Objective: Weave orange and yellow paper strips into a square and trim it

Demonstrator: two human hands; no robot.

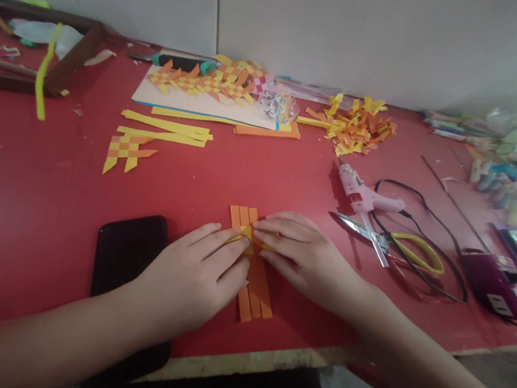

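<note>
Several orange paper strips (pixel 259 290) lie side by side on the red table, running away from me. A yellow paper strip (pixel 247 232) crosses them, woven over and under near their far half. My left hand (pixel 206 269) has its fingertips closed on the yellow strip's left part, pressing at the crossing. On the other side, my right hand (pixel 306 249) pinches the yellow strip's right part, its fingers resting over the orange strips. Both thumbs are mostly hidden. Left of my left hand lies a black phone (pixel 130 251), partly under my forearm.
A finished woven paper fish (pixel 127 151) lies beside loose yellow strips (pixel 167 127). More woven fish (pixel 201 81) rest on stacked paper at the back, near a pile of paper scraps (pixel 357 127). To the right are a pink glue gun (pixel 365 194), its cord and scissors (pixel 413 249).
</note>
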